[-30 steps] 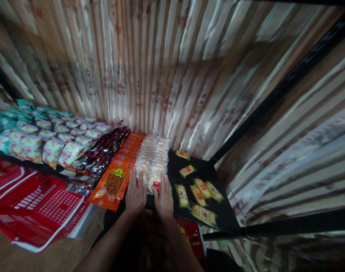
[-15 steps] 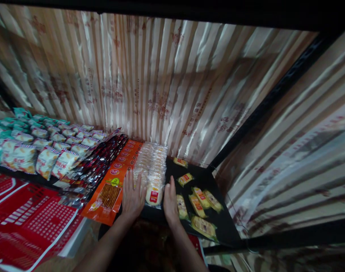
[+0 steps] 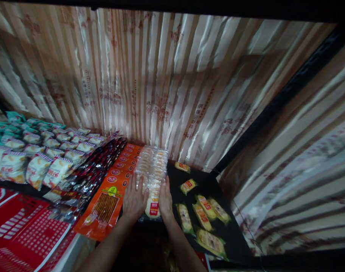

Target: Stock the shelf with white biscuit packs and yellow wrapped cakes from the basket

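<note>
Two rows of pale, round snacks in clear wrappers (image 3: 158, 162) stand on a black shelf; the front one bears a red label. My left hand (image 3: 134, 200) lies with fingers stretched over the front of the left row. Along the outer side of the right row, my right hand (image 3: 165, 198) rests with its fingers straight and extended. The labelled snack shows between both hands. Close to my left hand is a stack of orange snack packets (image 3: 112, 189) with a picture of brown sticks. Yellow-wrapped snack packs (image 3: 202, 217) lie scattered right of my right hand.
Shiny dark red packets (image 3: 90, 173) overlap left of the orange ones, beside rows of white snack bags (image 3: 59, 170) and green bags (image 3: 16, 117). A red plastic basket (image 3: 33, 226) is at lower left. Corrugated sheeting (image 3: 161, 75) backs the black shelf (image 3: 232, 238); a dark post (image 3: 274, 102) rises at right.
My right hand has moved in against the right row, narrowing the gap between my hands. My left hand still lies at the left row. The view has shifted slightly.
</note>
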{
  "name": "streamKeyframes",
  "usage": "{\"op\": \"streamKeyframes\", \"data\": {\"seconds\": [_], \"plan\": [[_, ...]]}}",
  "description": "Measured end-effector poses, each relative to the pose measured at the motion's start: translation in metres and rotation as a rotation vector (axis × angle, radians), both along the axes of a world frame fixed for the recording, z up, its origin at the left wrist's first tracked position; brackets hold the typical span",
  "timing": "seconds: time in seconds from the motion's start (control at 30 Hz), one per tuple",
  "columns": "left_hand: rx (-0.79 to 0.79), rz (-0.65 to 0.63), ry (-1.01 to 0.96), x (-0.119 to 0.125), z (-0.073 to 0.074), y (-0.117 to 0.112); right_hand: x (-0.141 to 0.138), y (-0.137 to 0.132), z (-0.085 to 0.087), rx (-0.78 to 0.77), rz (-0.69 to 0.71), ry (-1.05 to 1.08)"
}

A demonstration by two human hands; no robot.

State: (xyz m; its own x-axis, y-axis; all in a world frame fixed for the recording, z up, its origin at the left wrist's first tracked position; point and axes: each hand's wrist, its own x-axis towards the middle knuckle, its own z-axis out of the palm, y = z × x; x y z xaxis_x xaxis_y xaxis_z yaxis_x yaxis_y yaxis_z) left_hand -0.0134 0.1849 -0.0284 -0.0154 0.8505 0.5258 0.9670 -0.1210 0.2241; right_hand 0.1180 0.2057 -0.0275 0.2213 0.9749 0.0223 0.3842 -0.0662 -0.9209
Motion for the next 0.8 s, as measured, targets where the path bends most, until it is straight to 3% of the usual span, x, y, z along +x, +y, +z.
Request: {"op": "streamKeyframes", "data": {"seconds": [0.1, 0.2, 0.27, 0.4, 0.57, 0.8], "plan": [[0.037, 0.007, 0.015, -0.004, 0.007, -0.002, 0.006, -0.001, 0.004, 0.037, -0.055, -0.15], [0.054, -0.033, 0.039, -0.008, 0.023, 0.007, 0.009, 0.009, 0.018, 0.192, -0.051, -0.435], [0.045, -0.071, 0.061, -0.009, 0.036, 0.024, 0.007, 0.024, 0.031, 0.212, 0.037, -0.636], [-0.085, -0.102, 0.094, -0.008, 0.051, 0.077, -0.004, 0.066, 0.054, 0.023, 0.213, -0.871], [-0.275, -0.132, 0.129, -0.006, 0.046, 0.125, -0.009, 0.098, 0.055, -0.119, 0.269, -0.922], [-0.338, -0.177, 0.114, -0.004, 0.03, 0.129, -0.011, 0.101, 0.043, -0.171, 0.31, -0.913]]}}
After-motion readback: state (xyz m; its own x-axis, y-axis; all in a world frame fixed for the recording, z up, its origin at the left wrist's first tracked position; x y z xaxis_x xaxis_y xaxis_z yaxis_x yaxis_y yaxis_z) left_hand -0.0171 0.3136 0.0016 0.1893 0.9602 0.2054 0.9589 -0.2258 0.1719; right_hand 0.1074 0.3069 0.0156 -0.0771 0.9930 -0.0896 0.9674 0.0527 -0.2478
